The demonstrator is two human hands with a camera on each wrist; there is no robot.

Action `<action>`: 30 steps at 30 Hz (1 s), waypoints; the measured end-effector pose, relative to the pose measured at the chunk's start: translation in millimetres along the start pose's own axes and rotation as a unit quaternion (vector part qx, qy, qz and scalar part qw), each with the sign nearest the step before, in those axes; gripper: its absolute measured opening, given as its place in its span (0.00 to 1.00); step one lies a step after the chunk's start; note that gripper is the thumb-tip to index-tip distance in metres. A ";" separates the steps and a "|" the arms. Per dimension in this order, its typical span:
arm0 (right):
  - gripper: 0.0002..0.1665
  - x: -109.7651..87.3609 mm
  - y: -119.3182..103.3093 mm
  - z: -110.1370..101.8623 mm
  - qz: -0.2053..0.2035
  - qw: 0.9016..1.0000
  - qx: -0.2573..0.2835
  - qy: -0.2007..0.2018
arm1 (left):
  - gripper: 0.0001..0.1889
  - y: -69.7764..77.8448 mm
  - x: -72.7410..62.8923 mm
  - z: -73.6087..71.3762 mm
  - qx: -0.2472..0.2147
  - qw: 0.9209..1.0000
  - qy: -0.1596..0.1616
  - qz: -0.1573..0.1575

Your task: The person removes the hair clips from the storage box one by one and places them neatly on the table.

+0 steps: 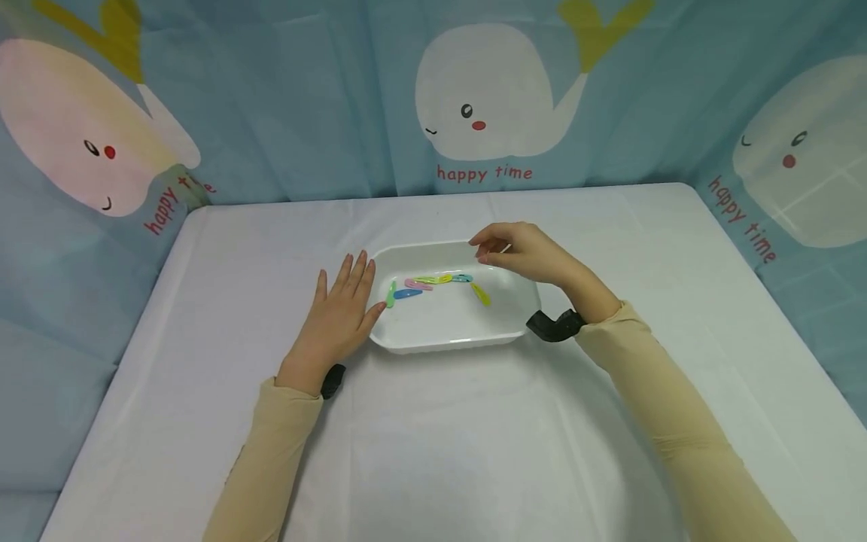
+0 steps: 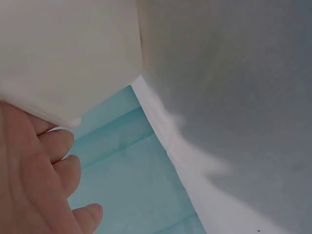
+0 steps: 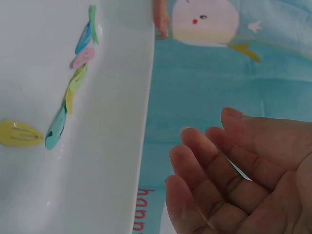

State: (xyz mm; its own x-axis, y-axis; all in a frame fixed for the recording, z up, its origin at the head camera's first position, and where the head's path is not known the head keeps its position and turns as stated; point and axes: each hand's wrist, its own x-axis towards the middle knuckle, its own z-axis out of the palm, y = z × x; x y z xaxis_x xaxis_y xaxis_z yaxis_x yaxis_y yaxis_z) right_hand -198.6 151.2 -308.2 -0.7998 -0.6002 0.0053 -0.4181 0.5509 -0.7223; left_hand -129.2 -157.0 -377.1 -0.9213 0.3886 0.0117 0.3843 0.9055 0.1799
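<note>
A white tray (image 1: 447, 325) lies in front of me with several snap hair clips inside. Green (image 1: 390, 296), blue (image 1: 408, 294), pink (image 1: 418, 285) and teal (image 1: 462, 278) clips, with yellow ones among them, form a loose row; a single yellow clip (image 1: 481, 294) sits apart at the right end. My left hand (image 1: 337, 312), fingers straight, touches the tray's left edge with its thumb; its fingers also appear beside the tray wall in the left wrist view. Over the back right rim hovers my right hand (image 1: 531, 252), its fingers loosely bent and holding nothing, as the right wrist view confirms.
A white cloth covers the table (image 1: 433, 444). Behind it hangs a blue curtain (image 1: 305, 98) printed with whales, which also runs along both sides. A black wrist strap piece (image 1: 555, 326) juts out beside the right wrist, near the tray's right end.
</note>
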 end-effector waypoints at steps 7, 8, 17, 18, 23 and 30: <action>0.14 20.6 7.6 5.0 0.030 0.996 0.013 -0.083 | 0.35 -0.7 -0.5 2.0 -0.012 1.000 0.002 -0.004; 0.13 23.3 9.8 6.1 0.039 0.994 0.016 -0.099 | 0.35 -0.8 -0.4 2.2 -0.014 1.000 0.002 -0.004; 0.05 39.9 21.3 19.4 0.108 0.977 -0.033 -0.181 | 0.35 1.5 0.1 1.6 -0.012 1.000 0.000 -0.006; 0.04 40.9 21.9 20.5 0.115 0.976 -0.046 -0.180 | 0.35 1.8 0.3 1.2 -0.011 1.000 0.000 -0.006; 0.03 45.1 24.0 25.1 0.142 0.969 -0.091 -0.182 | 0.36 2.1 0.2 -0.4 -0.012 1.000 -0.002 -0.007; 0.04 48.9 28.8 29.1 0.152 0.969 -0.080 -0.180 | 0.35 2.0 -0.8 -0.3 -0.014 1.000 0.000 -0.008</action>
State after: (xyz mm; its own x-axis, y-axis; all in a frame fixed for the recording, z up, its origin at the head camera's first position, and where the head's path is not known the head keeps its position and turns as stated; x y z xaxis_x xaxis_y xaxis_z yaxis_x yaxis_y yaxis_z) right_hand -237.3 120.8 -348.9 -0.7066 -0.5436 -0.4531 -0.2716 0.7996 -0.5357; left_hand -127.7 -155.6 -376.4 -0.9271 0.3746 0.0091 0.3682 0.9061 0.2082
